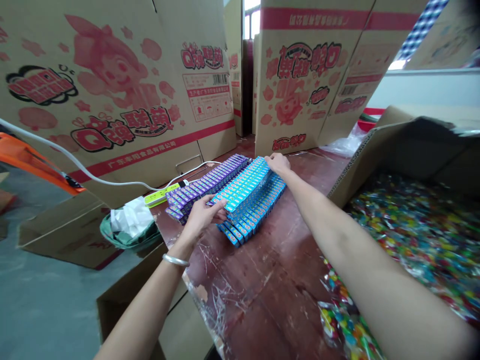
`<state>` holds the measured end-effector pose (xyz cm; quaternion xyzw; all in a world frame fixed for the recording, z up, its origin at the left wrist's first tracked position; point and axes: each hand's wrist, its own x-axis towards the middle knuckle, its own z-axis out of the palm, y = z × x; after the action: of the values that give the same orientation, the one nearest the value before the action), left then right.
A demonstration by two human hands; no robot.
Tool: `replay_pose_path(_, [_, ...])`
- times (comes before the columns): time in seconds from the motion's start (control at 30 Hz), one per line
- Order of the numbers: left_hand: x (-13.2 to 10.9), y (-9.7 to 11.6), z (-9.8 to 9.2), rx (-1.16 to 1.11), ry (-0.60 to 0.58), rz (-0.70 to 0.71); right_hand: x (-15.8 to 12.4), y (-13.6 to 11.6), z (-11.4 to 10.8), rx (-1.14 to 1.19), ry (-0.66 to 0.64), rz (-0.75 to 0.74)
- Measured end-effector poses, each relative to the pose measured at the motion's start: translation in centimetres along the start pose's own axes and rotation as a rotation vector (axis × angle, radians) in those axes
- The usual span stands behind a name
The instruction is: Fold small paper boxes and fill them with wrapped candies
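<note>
1. Right forearm nearest, right of purple row.
2. Upper blue row just right of purple row; fingers of left hand and right hand pinching its ends.
3. Step, judged: positioning; next calls for even squeeze.

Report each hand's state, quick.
Left hand: closed on the near end of the upper row of blue boxes.
Right hand: closed on that row's far end.
</note>
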<state>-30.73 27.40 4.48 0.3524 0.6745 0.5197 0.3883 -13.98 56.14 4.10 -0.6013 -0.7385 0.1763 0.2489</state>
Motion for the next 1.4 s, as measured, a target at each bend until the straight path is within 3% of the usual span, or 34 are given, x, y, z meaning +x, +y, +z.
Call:
replay_pose_path(0.77, [1.6,-0.5,0.3,-0.023,-0.018,0.04,0.7,-0.2,0.0,-0.004,0.017,0.025])
replay_pose_path(1.4, [0.6,0.2,-0.4,0.109,0.039,0.046,0.3,0.7,0.0,0.067,0.048,0.037])
